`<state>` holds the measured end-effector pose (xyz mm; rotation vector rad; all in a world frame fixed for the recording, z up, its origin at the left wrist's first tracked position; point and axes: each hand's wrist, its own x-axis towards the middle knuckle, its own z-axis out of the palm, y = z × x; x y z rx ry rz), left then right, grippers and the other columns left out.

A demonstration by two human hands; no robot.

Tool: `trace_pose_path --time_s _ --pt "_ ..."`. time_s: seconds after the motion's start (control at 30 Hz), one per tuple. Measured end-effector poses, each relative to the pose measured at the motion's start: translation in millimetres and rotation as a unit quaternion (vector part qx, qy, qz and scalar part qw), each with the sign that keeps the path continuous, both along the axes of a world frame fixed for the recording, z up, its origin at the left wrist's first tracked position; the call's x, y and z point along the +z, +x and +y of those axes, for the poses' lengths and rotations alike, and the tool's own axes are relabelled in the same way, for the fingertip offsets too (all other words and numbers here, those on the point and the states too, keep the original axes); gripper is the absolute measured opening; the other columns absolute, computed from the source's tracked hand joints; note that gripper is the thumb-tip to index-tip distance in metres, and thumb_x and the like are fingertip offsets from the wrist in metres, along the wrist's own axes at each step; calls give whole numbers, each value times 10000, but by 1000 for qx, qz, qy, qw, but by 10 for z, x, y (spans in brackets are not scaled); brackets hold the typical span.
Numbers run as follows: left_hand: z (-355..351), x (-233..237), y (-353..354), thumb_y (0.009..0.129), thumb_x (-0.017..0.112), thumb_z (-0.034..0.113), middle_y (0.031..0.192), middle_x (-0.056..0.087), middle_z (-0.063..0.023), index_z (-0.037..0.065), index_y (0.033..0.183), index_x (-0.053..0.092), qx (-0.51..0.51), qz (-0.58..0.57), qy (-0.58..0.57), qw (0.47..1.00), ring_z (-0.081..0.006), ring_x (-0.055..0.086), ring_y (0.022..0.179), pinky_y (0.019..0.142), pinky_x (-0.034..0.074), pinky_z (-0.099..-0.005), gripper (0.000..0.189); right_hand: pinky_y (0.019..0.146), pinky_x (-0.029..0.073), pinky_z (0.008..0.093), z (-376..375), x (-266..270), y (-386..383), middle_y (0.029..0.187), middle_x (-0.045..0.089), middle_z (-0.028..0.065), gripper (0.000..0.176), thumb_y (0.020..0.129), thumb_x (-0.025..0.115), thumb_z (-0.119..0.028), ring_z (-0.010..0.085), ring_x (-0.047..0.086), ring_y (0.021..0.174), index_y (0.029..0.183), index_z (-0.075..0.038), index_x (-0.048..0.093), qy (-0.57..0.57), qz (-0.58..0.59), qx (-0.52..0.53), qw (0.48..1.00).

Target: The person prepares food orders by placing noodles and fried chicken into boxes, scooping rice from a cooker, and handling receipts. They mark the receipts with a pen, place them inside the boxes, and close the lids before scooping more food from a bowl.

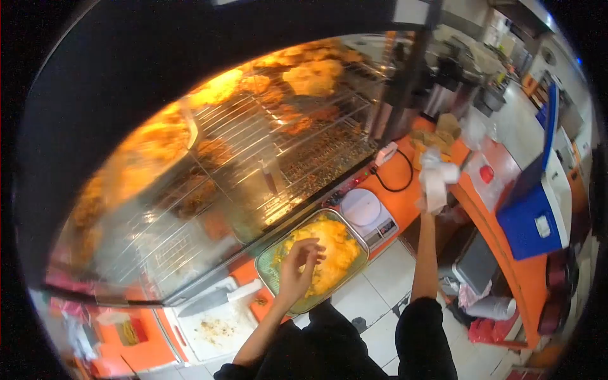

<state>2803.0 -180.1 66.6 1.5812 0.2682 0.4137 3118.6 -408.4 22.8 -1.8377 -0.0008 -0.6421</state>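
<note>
My left hand (pixel 301 267) hovers over a metal tray (pixel 267 269) heaped with yellow-orange battered food (pixel 335 252). Its fingers are loosely curved and apart, with nothing seen in them. At the orange counter on the right, my right hand (pixel 423 204) reaches out to a blurred white bundle (pixel 436 183) that looks like paper or thin bags. The white material covers most of its fingers, so their grip is hidden. Beside the tray sits a white kitchen scale (pixel 362 208).
A glass-fronted warming cabinet (pixel 266 164) with fried food on wire racks fills the left. Below it, a knife (pixel 206 303) lies on a white cutting board (pixel 218 329). An open blue cooler (pixel 532 221) stands on the orange counter (pixel 519 278) at right.
</note>
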Motion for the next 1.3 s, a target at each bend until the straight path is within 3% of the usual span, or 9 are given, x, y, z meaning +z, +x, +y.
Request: trace_pose_path --time_s 0.03,0.2,0.37,0.47,0.63,0.73,0.8,0.9,1.3 --pt "19 79 -68 928 488 28 941 654 -111 -12 1108 542 32 32 46 998 -173 651 866 759 520 -280 192 775 480 283 82 -173 182 920 641 85 355 719 667 -96 146 600 853 1049 25 614 -35 21 -4 999" --pt "354 -29 -721 915 480 -1 904 669 -110 -27 988 602 77 131 108 982 -180 658 867 778 503 -281 144 775 480 282 499 -763 683 922 642 88 346 725 662 -95 147 601 854 1045 27 616 -219 156 30 963" --pt "361 26 -1250 860 448 -93 861 674 -105 -17 983 598 180 186 115 959 -186 664 804 764 515 -302 209 774 481 280 716 -1021 852 925 643 92 337 730 658 -94 148 603 855 1041 29 618 -362 229 145 892" --pt "290 57 -1359 838 446 -112 873 677 -110 -29 980 606 211 210 126 946 -179 656 853 800 505 -294 229 774 481 280 706 -1041 916 926 643 94 332 733 656 -94 149 604 855 1038 30 620 -407 238 215 856" --pt "296 113 -1560 862 512 -37 945 668 -124 -15 994 622 199 262 166 930 -227 638 909 826 488 -314 173 773 481 278 530 -904 901 929 645 97 323 738 651 -93 151 606 856 1034 32 622 -411 199 298 839" --pt "345 19 -1777 872 521 -30 959 665 -102 -10 1036 609 187 265 210 922 -182 641 926 829 512 -307 186 773 482 278 298 -747 807 930 645 99 318 741 649 -93 151 607 856 1032 33 623 -387 149 326 849" --pt "330 -20 -1881 865 544 -6 984 658 -113 0 1051 603 190 259 178 930 -205 639 933 824 510 -308 196 772 482 277 245 -663 723 931 646 101 315 743 647 -93 152 608 857 1031 34 624 -361 128 354 853" --pt "330 -258 -2047 870 555 44 1009 650 -133 2 1067 597 165 299 224 913 -250 632 918 815 500 -328 206 772 482 276 199 -359 551 932 646 103 310 746 645 -92 153 609 857 1028 35 625 -333 114 389 852" --pt "412 -316 -2687 921 509 143 1032 639 -143 24 1090 587 185 322 141 918 -268 615 932 821 488 -356 221 770 483 273 1082 933 -816 938 649 111 291 758 634 -90 156 613 859 1019 39 630 -302 52 549 777"
